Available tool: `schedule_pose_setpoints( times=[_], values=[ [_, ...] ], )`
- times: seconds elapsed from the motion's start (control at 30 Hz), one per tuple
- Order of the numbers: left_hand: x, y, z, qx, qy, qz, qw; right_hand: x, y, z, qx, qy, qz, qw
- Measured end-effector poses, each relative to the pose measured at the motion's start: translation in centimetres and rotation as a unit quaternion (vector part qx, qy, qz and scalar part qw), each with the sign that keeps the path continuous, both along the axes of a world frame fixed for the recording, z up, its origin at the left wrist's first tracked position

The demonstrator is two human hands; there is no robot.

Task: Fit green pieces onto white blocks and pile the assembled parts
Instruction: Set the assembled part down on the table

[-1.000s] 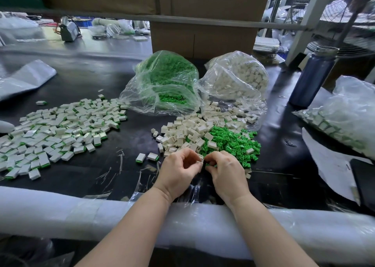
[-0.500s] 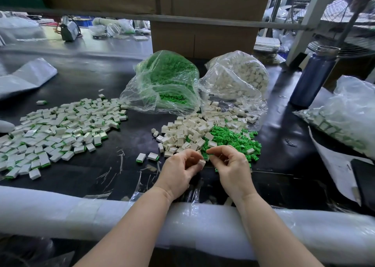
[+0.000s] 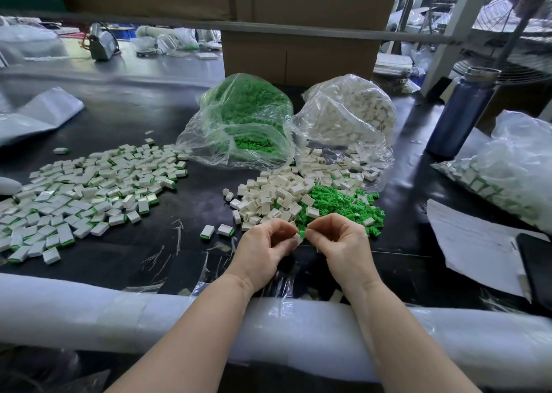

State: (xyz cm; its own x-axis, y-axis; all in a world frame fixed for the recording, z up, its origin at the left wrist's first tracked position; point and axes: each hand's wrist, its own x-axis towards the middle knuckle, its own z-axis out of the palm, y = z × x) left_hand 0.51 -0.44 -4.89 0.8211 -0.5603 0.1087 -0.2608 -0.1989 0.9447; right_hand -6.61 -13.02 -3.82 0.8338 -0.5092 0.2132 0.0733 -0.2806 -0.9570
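My left hand [image 3: 263, 249] pinches a small white block [image 3: 297, 239] just in front of the loose parts. My right hand [image 3: 340, 240] pinches a small green piece [image 3: 302, 233] and holds it against that block. Behind the hands lie a heap of loose white blocks [image 3: 268, 195] and a heap of green pieces [image 3: 343, 204]. A wide spread of assembled white-and-green parts [image 3: 89, 189] covers the table to the left. Two assembled parts [image 3: 216, 231] lie apart, close to my left hand.
A clear bag of green pieces [image 3: 245, 124] and a clear bag of white blocks [image 3: 349, 115] sit at the back. A blue bottle [image 3: 460, 115], a bag of parts [image 3: 507, 171], paper sheets [image 3: 472, 243] and a dark phone [image 3: 537, 264] lie right. White foam padding [image 3: 89, 309] lines the table's front edge.
Both hands have lifted slightly off the heaps and drawn together. The right hand has brought a green piece up to the white block held by the left hand.
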Motion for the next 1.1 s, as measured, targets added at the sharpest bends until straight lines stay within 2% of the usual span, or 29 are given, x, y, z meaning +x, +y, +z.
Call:
schedule_pose_setpoints(
  times=[0.57, 0.87, 1.1],
  values=[
    [-0.05, -0.07, 0.27, -0.015, 0.028, -0.009, 0.999, 0.01, 0.11, -0.13, -0.037, 0.015, 0.015, 0.999],
    [-0.38, 0.05, 0.6, -0.058, 0.07, -0.027, 0.996, -0.03, 0.13, -0.14, -0.022, 0.036, 0.017, 0.999],
    [-0.6, 0.17, 0.66, -0.033, 0.058, -0.04, 0.997, -0.1, 0.02, -0.18, -0.016, 0.049, 0.03, 0.998]
  ],
)
